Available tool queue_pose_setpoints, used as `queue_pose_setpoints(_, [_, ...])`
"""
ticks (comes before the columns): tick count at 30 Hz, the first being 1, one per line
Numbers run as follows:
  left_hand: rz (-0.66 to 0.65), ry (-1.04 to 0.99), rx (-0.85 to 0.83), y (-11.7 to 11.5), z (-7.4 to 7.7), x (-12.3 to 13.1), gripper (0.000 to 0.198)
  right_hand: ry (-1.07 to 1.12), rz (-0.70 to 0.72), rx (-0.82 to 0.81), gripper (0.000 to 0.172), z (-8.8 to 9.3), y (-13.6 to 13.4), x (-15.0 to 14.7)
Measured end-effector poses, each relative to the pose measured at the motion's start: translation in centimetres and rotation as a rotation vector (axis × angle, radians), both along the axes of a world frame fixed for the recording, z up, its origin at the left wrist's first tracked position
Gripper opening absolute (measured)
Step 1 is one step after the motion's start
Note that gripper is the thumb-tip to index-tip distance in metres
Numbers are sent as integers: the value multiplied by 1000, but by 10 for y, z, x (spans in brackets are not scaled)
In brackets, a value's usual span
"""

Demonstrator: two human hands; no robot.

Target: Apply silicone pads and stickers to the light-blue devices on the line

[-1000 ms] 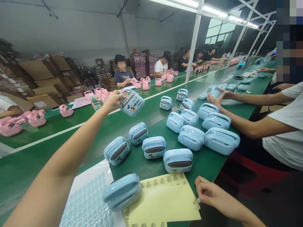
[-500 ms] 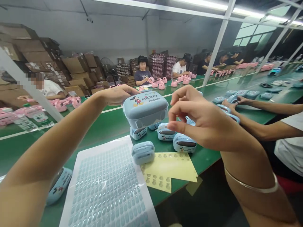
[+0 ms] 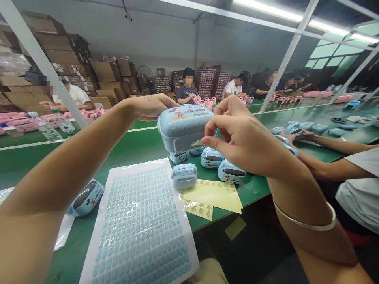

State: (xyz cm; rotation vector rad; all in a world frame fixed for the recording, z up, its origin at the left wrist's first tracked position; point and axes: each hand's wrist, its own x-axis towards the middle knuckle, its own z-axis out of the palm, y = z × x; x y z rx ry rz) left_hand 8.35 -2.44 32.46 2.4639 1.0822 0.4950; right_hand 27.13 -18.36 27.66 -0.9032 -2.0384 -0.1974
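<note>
**Well up off the bench: a blue Mickey case (image 3: 185, 128) gripped in the left hand (image 3: 149, 107)**

Far left, a co-worker (image 3: 72, 94) in a white shirt sits behind pink cases (image 3: 17, 120), with cardboard cartons (image 3: 103, 73) stacked beyond. On the green workbench (image 3: 71, 232), a lying blue case (image 3: 88, 197) sits just beside a sheet of blue oval stickers (image 3: 140, 225). Above the bench, the left hand's fingers close over the top of the blue Mickey case, holding it tilted and clear of the sheet. At the case's lower edge, the right hand (image 3: 237, 136) pinches a small sliver (image 3: 196, 143), too small to identify, between thumb and forefinger; a silver bangle (image 3: 304, 223) circles that wrist. Below, an upright blue case (image 3: 184, 176) stands touching a yellow backing sheet (image 3: 211, 196), near two more blue cases (image 3: 225, 165). Farther right, a co-worker's hands (image 3: 293, 136) reach among a group of blue cases (image 3: 308, 127).
</note>
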Motion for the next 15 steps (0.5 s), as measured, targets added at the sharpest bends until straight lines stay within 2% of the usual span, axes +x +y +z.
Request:
queue_pose_setpoints(5, [-13,36,23,-7,-3,-6,42,-18,-108,163,18,-17,-1,-11])
queue_pose_setpoints(8, [-52,84,15,-9,-7,-8,38,66,-136,235,15,-30,2,-16])
queue_pose_setpoints(12, [-103,102,-29,-12,-13,-15,37,265,-39,198,19,-46,0,-11])
queue_pose_setpoints(15, [-158,62,-35,-18,-20,-38,41,455,59,110,19,-62,-8,2])
